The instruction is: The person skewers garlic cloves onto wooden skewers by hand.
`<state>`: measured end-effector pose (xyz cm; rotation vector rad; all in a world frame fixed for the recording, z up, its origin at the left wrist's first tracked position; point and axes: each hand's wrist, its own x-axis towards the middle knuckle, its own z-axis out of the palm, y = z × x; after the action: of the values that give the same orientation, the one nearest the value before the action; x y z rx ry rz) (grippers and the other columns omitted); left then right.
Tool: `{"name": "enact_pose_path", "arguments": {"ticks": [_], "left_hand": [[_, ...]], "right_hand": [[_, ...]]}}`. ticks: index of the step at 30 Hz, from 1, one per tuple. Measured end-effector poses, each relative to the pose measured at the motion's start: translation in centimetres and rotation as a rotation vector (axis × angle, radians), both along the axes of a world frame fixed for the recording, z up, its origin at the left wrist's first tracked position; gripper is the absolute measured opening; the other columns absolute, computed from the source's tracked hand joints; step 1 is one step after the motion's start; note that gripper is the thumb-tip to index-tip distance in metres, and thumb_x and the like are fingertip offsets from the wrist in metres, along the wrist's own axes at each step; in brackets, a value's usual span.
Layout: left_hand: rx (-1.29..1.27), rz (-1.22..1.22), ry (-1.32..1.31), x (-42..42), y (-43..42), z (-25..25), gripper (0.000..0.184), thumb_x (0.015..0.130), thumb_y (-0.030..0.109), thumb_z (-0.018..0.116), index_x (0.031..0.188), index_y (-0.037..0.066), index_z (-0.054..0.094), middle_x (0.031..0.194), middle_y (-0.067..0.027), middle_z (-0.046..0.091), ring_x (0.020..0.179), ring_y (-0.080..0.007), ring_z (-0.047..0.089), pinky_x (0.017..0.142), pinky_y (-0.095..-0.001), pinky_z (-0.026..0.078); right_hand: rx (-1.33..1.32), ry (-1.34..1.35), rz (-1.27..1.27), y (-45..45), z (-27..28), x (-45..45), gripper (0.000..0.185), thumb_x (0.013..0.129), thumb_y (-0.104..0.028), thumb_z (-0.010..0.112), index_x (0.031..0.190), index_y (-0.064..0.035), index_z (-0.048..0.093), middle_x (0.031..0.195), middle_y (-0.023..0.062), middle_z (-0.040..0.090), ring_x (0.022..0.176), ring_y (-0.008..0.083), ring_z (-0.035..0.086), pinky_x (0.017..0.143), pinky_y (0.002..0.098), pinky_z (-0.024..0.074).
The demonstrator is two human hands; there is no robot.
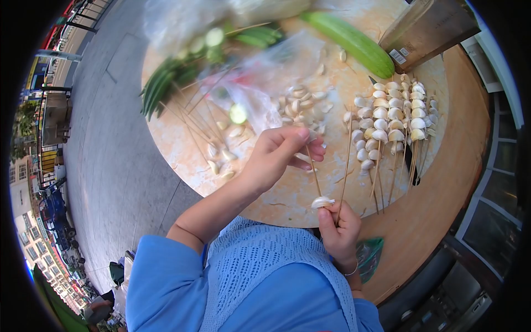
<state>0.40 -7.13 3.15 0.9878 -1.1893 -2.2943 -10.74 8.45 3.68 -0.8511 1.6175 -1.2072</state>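
My left hand (pixel 276 155) pinches the upper part of a thin wooden skewer (pixel 313 170) over the table (pixel 182 144). Lower right, my right hand (pixel 338 227) has its fingers closed on a white garlic clove (pixel 322 203) at the lower end of that skewer. A second stick (pixel 347 160) rises from between my right fingers. Loose cloves (pixel 298 102) lie in a pile just beyond my left hand. Several skewers threaded with garlic (pixel 395 113) lie side by side to the right of my hands.
Green vegetables (pixel 160 86), bare skewers (pixel 193 124) and plastic bags (pixel 243 94) lie at the left and back. A long green gourd (pixel 354 43) and a brown box (pixel 428 33) are at the back right. A green bag (pixel 369 254) sits near my right wrist.
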Motion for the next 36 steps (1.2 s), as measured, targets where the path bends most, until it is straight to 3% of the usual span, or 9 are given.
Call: {"name": "enact_pose_path", "arguments": {"ticks": [2, 5, 12, 15, 25, 28, 31, 33, 36], "left_hand": [[-0.066, -0.289, 0.032, -0.4, 2.7, -1.6, 0.034, 0.091, 0.028, 0.047, 0.102, -0.002, 0.059, 0.091, -0.0068, 0.063, 0.085, -0.0129, 0.059, 0.071, -0.0259, 0.048], [0.021, -0.119, 0.164, -1.1, 3.9, -1.0, 0.035, 0.091, 0.026, 0.047, 0.108, -0.003, 0.056, 0.099, -0.0085, 0.061, 0.091, -0.0137, 0.057, 0.078, -0.0271, 0.047], [-1.130, 0.099, -0.374, 1.0, -5.1, -0.6, 0.027, 0.084, 0.014, 0.058, 0.107, 0.002, 0.057, 0.097, -0.0120, 0.062, 0.086, -0.0182, 0.060, 0.074, -0.0296, 0.048], [-1.257, -0.069, -0.687, 1.9, -7.7, -1.8, 0.021, 0.078, 0.011, 0.060, 0.097, 0.004, 0.059, 0.085, -0.0109, 0.061, 0.078, -0.0243, 0.061, 0.065, -0.0323, 0.048], [-1.550, -0.261, -0.707, 3.2, -7.6, -3.0, 0.018, 0.070, 0.010, 0.063, 0.088, 0.006, 0.061, 0.074, -0.0097, 0.056, 0.071, -0.0291, 0.056, 0.063, -0.0359, 0.046], [-1.535, -0.238, -0.712, 3.0, -7.6, -2.2, 0.014, 0.075, 0.011, 0.061, 0.088, 0.006, 0.061, 0.076, -0.0078, 0.057, 0.067, -0.0221, 0.056, 0.059, -0.0326, 0.046], [-1.048, 0.103, -0.501, 2.4, -6.6, -1.0, 0.013, 0.082, 0.011, 0.059, 0.093, 0.006, 0.063, 0.084, -0.0061, 0.061, 0.066, -0.0126, 0.054, 0.057, -0.0266, 0.044], [-0.274, 0.204, -0.017, 2.0, -6.3, -1.3, 0.021, 0.085, 0.011, 0.056, 0.104, 0.003, 0.060, 0.097, -0.0081, 0.062, 0.071, -0.0072, 0.052, 0.059, -0.0221, 0.044], [0.133, 0.252, 0.209, 0.7, -4.9, -1.6, 0.035, 0.087, 0.012, 0.051, 0.119, -0.002, 0.047, 0.109, -0.0130, 0.057, 0.083, -0.0114, 0.057, 0.068, -0.0225, 0.048]], "right_hand": [[0.005, -0.006, -0.044, -0.3, -0.1, 0.2, 0.009, 0.085, -0.007, 0.054, 0.080, 0.0008, 0.051, 0.051, -0.0036, 0.043, 0.046, 0.0010, 0.035, 0.042, 0.0191, 0.0271], [-0.010, -0.108, -0.137, -1.3, 0.0, -0.3, 0.009, 0.086, -0.007, 0.052, 0.081, 0.0004, 0.051, 0.053, -0.0058, 0.043, 0.048, -0.0001, 0.033, 0.043, 0.0178, 0.0257], [-0.078, -0.075, -0.145, -1.0, -0.3, -1.2, 0.010, 0.088, -0.009, 0.050, 0.084, 0.0003, 0.050, 0.054, -0.0028, 0.043, 0.043, 0.0018, 0.034, 0.040, 0.0168, 0.0262], [-0.078, -0.093, -0.150, -1.0, -0.4, -1.2, 0.009, 0.087, -0.008, 0.050, 0.085, 0.0004, 0.050, 0.054, -0.0025, 0.044, 0.042, 0.0019, 0.035, 0.040, 0.0169, 0.0262], [-0.039, -0.177, -0.161, -1.2, -0.2, -0.7, 0.008, 0.086, -0.006, 0.053, 0.084, 0.0013, 0.053, 0.055, -0.0068, 0.043, 0.049, -0.0015, 0.031, 0.044, 0.0162, 0.0225], [-0.026, -0.132, -0.145, -1.2, -0.4, -0.9, 0.008, 0.086, -0.006, 0.053, 0.083, 0.0014, 0.053, 0.055, -0.0065, 0.042, 0.049, -0.0013, 0.031, 0.044, 0.0164, 0.0227], [-0.007, -0.107, -0.094, -1.2, -0.3, -0.8, 0.008, 0.086, -0.006, 0.054, 0.082, 0.0017, 0.052, 0.054, -0.0066, 0.041, 0.049, -0.0011, 0.030, 0.044, 0.0168, 0.0227], [-0.005, -0.099, -0.064, -1.4, 0.0, -0.6, 0.008, 0.086, -0.005, 0.053, 0.082, 0.0018, 0.052, 0.054, -0.0066, 0.041, 0.048, -0.0011, 0.030, 0.043, 0.0169, 0.0225], [-0.002, -0.068, -0.027, -1.7, 0.1, -0.4, 0.008, 0.085, -0.005, 0.053, 0.081, 0.0020, 0.052, 0.053, -0.0066, 0.040, 0.048, -0.0011, 0.030, 0.043, 0.0171, 0.0222]]}}
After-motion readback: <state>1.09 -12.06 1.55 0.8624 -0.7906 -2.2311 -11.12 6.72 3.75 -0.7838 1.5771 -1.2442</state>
